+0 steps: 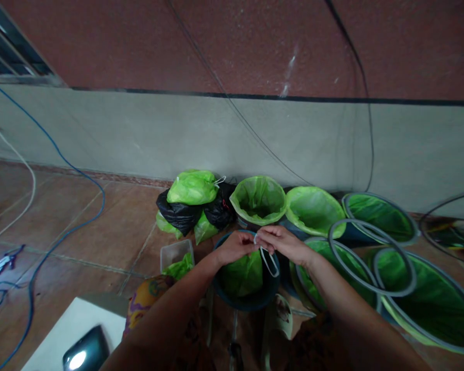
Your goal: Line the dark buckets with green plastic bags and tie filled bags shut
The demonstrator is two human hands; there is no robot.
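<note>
Both my hands meet over a dark round bin [220,288] that holds a green plastic bag [242,275]. My left hand [235,246] and my right hand [280,242] are closed in pinches on a thin white drawstring loop [269,260] that hangs from between them down over the bag. The loop is slack below my right fingers.
Several bins lined with green bags [259,198] stand behind and to the right, some with grey rings [371,257]. Tied green and black bags [193,203] lie against the wall. A clear tub [176,255], blue cable [62,237] and white cord lie on the tiled floor.
</note>
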